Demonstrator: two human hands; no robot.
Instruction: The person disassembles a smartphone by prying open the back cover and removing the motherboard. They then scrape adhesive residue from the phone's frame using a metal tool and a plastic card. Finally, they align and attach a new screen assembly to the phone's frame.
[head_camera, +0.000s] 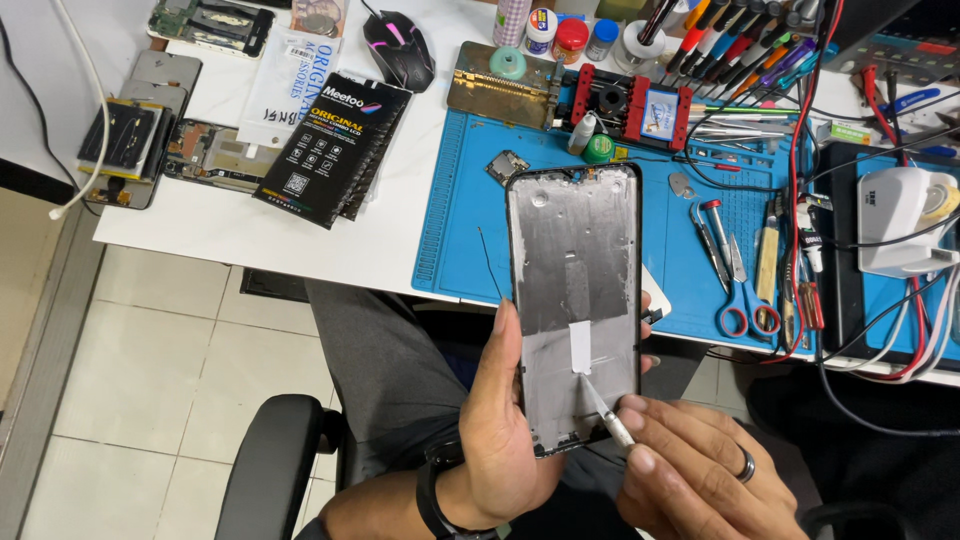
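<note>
Cradling a bare phone frame (575, 300) upright above the lap, the left hand (505, 420) is clasping its near-left edge while the right hand (690, 470) is pinching a white tool (607, 412) against a still-attached white strip (580, 347).

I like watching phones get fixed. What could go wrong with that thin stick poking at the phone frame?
The left hand holds the phone frame in the air, over the lap and away from the blue mat, so a slip might drop it. The right hand presses a thin white tool at the white strip; too much push might tear the strip or scratch the metal.
</note>
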